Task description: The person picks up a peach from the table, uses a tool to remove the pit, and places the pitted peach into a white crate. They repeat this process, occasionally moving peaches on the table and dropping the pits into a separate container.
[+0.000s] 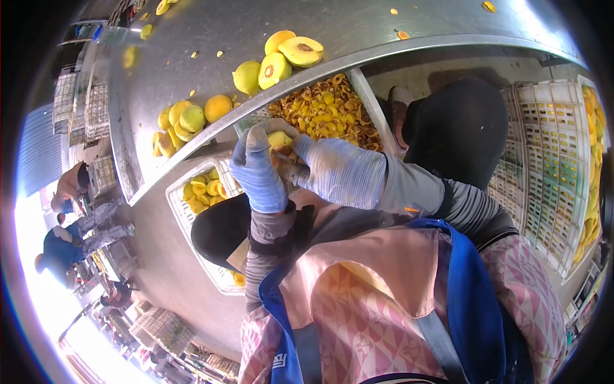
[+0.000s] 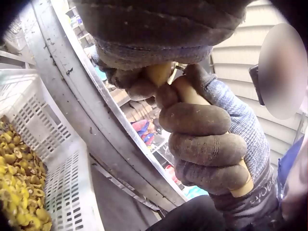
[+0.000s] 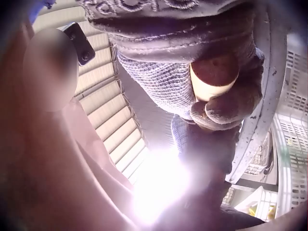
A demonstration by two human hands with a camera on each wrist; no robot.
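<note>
Both hands wear pale blue knit gloves with dark palms and meet just below the metal table's edge in the head view. My left hand (image 1: 259, 171) grips a yellow fruit piece (image 1: 279, 139), also visible between its fingers (image 2: 159, 74). My right hand (image 1: 342, 171) has its fingers curled round a wooden handle (image 2: 241, 188), whose round end (image 3: 215, 77) shows in the right wrist view. A bit of metal (image 2: 179, 66) at the handle's far end is against or close to the fruit; the contact is partly hidden by the fingers.
Fruits (image 1: 246, 78) and cut halves (image 1: 300, 51) lie on the metal table (image 1: 345, 25). Below it is a bin of small cut pieces (image 1: 326, 109). White crates (image 1: 182, 205) of yellow fruit stand left and right (image 1: 543, 173). Several people (image 1: 61, 253) are at far left.
</note>
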